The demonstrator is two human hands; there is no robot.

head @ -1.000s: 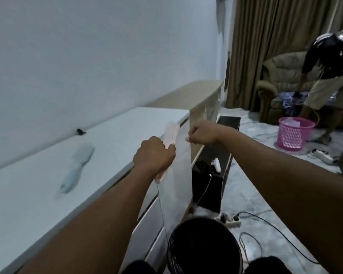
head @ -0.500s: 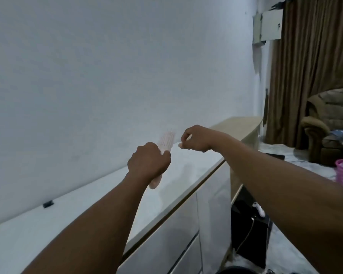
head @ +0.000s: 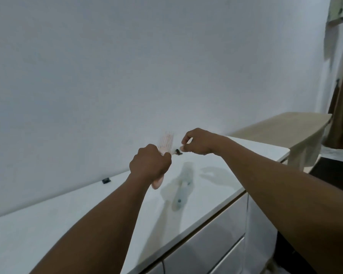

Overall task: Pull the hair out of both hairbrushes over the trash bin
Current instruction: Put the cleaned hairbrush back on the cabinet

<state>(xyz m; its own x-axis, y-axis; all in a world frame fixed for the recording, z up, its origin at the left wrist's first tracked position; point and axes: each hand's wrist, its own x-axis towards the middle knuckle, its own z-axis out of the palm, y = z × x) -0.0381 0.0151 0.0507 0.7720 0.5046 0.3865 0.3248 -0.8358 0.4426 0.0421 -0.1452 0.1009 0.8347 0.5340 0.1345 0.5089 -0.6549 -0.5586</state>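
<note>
Left hand (head: 150,165) gripping pink hairbrush (head: 166,143) (bristles blurred), right hand (head: 198,142) pinching beside it

Pink hairbrush (head: 166,142): translucent plastic. Cabinet top (head: 67,210): glossy white, reflective. Wall (head: 127,66): matt. Far counter (head: 285,125): pale wood.

No text, label or number can be read anywhere.

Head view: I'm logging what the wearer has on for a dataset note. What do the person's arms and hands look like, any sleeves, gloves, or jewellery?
Both forearms are bare all the way to the frame's edge, with no sleeves in view. The left hand and right hand wear no gloves, and no watch, bracelet or ring shows on either wrist or on the fingers. No markings are visible.
</note>
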